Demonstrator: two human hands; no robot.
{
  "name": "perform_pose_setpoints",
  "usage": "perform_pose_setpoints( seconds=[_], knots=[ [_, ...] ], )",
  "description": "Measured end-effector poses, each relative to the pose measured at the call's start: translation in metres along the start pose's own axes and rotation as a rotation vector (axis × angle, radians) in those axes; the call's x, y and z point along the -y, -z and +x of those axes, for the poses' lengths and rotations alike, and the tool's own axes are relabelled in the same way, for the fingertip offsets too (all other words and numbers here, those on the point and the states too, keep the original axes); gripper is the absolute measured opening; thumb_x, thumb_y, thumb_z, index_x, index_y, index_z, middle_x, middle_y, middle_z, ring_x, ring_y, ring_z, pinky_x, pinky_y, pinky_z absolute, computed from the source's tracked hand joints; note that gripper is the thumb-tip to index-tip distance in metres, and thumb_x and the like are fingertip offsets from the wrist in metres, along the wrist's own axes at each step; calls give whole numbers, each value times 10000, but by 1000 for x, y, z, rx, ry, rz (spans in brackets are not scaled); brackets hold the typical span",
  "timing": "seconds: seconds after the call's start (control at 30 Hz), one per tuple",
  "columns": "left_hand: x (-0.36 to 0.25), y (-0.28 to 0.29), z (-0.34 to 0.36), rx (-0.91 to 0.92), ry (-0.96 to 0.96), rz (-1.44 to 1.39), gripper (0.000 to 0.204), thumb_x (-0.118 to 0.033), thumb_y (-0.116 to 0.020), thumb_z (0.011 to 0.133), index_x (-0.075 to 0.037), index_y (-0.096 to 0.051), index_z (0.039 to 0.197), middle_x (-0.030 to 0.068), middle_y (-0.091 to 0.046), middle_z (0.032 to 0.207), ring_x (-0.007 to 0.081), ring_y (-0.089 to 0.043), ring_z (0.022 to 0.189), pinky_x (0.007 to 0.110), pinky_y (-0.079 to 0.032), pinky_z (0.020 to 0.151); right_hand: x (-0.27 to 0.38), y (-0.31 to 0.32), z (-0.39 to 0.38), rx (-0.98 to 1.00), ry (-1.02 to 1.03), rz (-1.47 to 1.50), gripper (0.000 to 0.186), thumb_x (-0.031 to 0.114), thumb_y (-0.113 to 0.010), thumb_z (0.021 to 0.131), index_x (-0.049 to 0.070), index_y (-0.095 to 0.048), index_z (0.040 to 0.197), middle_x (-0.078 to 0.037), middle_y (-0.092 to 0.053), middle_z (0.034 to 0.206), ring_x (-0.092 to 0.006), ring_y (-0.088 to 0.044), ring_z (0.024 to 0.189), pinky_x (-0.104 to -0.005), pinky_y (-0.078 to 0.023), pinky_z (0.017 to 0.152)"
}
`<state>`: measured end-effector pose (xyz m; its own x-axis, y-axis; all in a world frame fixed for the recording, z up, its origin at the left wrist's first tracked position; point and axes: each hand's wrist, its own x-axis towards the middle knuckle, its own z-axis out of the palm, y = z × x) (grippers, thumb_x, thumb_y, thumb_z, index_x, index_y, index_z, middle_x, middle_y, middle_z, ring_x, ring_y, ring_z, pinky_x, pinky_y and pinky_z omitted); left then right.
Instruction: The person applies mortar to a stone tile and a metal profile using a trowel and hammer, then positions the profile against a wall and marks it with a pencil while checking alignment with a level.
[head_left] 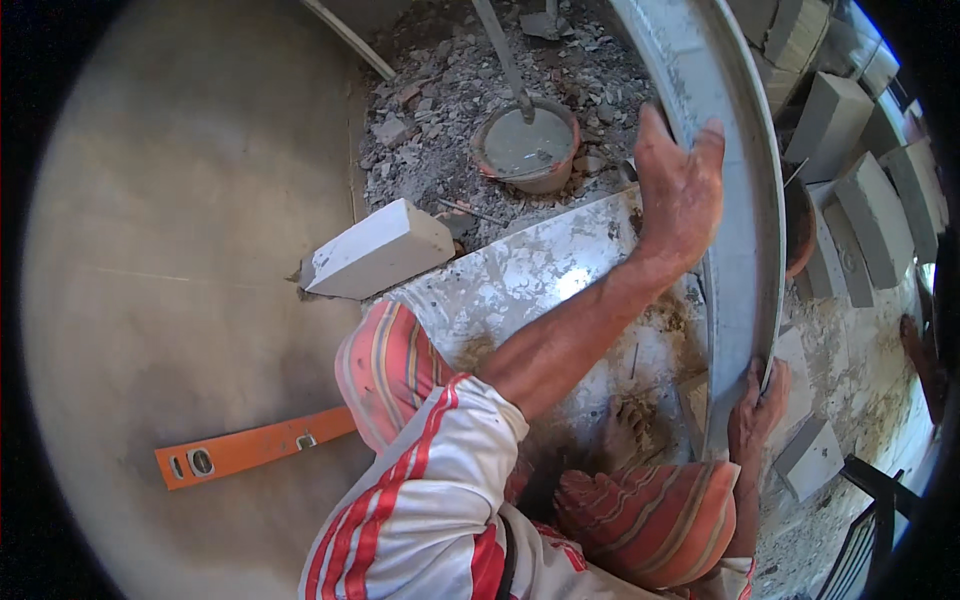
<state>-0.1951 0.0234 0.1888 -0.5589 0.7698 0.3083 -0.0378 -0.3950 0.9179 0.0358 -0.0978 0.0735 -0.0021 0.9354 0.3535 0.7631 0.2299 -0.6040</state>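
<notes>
Up high, the left hand (pixel 680 195) is on the long metal bar (pixel 738 210), two digits spread apart at its edge, one lying over the pale face; whether the others close round behind, I can't tell from here. Lower down, the right hand (pixel 760 405) is curled round the bar near its bottom end. So there it is, the bar, out to the person's right, running from the top of the view down beside a knee in striped cloth (pixel 650 520). Two well-separated holds, presumably to keep such a long piece from swinging (its curve is surely the lens). Beneath the left forearm, a pale, splotchy slab (pixel 530 260) catches the light. Beyond it, a bucket (pixel 548 182) of grey liquid sits in rubble (pixel 425 105), a stick (pixel 503 60) standing in it, perhaps handy for stirring. A white block (pixel 375 250) lies by the slab's corner; an orange level (pixel 255 450) rests against the smooth tan surface (pixel 180 330) at left, likely parked within reach. Over right, more grey blocks (pixel 830 125) crowd the room.
</notes>
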Motion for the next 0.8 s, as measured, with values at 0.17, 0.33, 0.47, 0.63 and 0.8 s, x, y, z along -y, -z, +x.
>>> perform_pose_setpoints(
  seconds=[0.17,0.33,0.47,0.63,0.8],
  knots=[
    [-37,17,31,68,-221,100,216,-73,-583,864,65,-484,998,156,-583,899,232,-561,826,376,-451,801,24,-22,22,10,128,32,219,5,-616,826,-21,-567,1037,-220,-560,928,-407,-542,879,-425,-442,792],
    [-88,36,61,15,-220,192,396,-288,-682,865,71,-632,1025,117,-663,914,215,-617,793,341,-504,705,75,-43,58,24,300,87,213,45,-624,842,-15,-555,1034,-199,-562,920,-386,-539,866,-453,-440,765],
    [-112,62,79,70,-417,173,404,-255,-678,873,71,-590,1094,149,-658,974,215,-611,847,326,-488,774,113,-60,79,110,358,107,220,122,-619,873,1,-527,1032,-192,-568,894,-387,-545,845,-471,-446,737],
    [-145,108,104,45,-567,301,359,-216,-685,863,57,-599,1081,133,-661,975,210,-606,856,320,-481,776,159,-93,105,362,444,46,257,225,-576,910,7,-479,1007,-214,-576,891,-403,-565,855,-497,-459,731],
    [-158,168,120,-69,-514,200,356,-195,-698,848,27,-603,1110,110,-659,981,195,-606,858,310,-474,769,223,-144,105,582,463,199,289,250,-557,918,-14,-464,990,-252,-594,880,-429,-599,850,-517,-469,740]
  ],
)
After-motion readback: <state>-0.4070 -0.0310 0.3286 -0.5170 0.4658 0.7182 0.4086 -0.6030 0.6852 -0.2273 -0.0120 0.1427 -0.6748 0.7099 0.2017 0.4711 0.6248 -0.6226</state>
